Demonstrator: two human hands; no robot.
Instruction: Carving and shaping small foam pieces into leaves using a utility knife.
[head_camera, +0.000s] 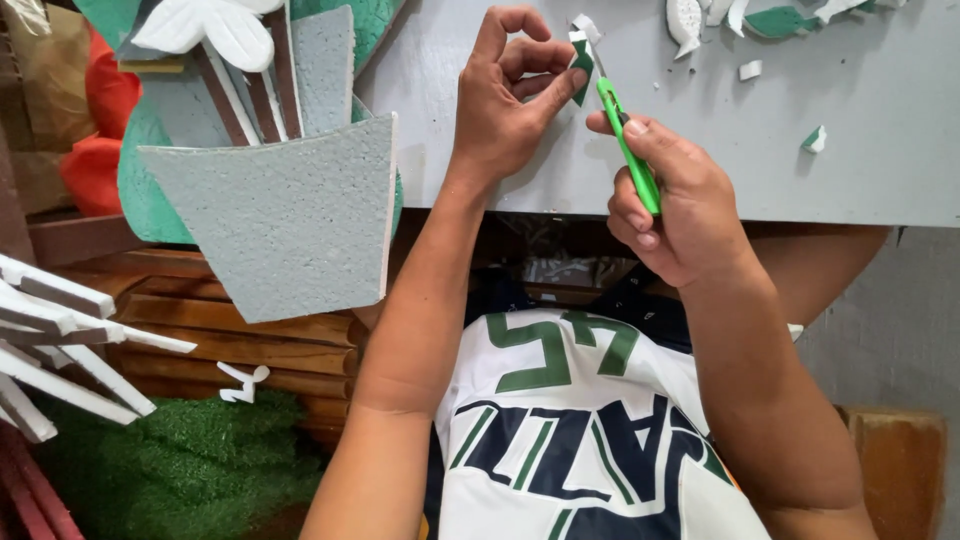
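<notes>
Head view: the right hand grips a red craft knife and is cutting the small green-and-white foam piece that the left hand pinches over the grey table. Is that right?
Not quite: the craft knife is bright green, not red. The head view shows the right hand gripping it, blade at the small green-and-white foam piece, which the left hand pinches in its fingers over the grey table.

The top edge crops foam scraps (780, 20) at 1 o'clock. The left hand (510, 95) hides most of the green-and-white foam piece (581, 58); the right hand (665, 200) hides the green cutter (628, 150) handle's lower end.
</notes>
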